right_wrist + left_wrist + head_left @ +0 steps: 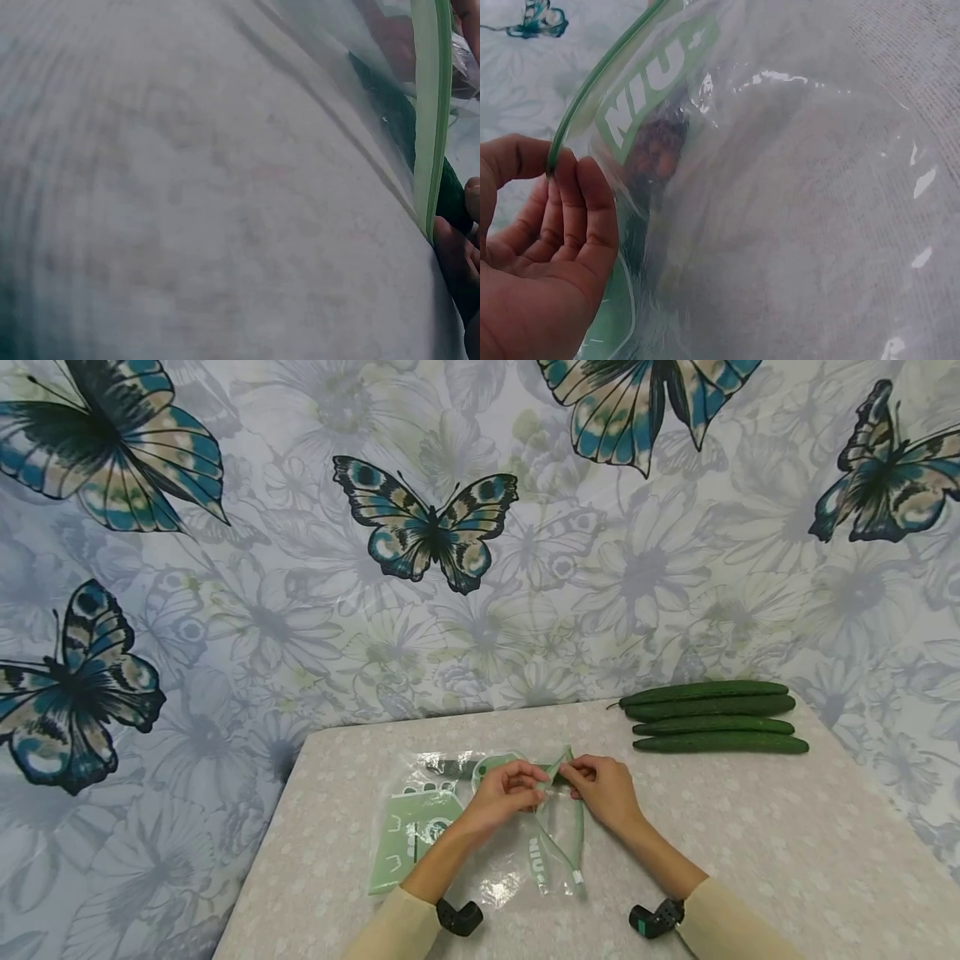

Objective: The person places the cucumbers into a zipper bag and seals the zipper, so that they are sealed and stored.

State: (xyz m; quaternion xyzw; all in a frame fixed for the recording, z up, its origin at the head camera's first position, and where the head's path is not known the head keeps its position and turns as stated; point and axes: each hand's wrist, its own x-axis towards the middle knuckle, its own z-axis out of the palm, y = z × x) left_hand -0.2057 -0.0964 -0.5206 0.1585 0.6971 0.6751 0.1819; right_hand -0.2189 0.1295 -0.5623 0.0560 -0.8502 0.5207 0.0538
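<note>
A clear zip bag (795, 187) with green printing lies on the table, its mouth spread at the right. My left hand (504, 795) pinches the bag's green zip edge (604, 71) between thumb and fingers. Inside the bag lies a dark green cucumber (450, 767), partly seen through the plastic. At the bag's mouth my right hand (606, 792) holds the near end of that cucumber, beside the green strip in the right wrist view. Most of the right hand is outside its own wrist view. A white slider (577, 877) sits on the zip's lower end.
Several long cucumbers (712, 724) lie side by side at the table's back right. The bag's green printed panel (401, 847) is left of my left forearm. A butterfly-patterned wall (480, 643) rises behind the table (750, 827).
</note>
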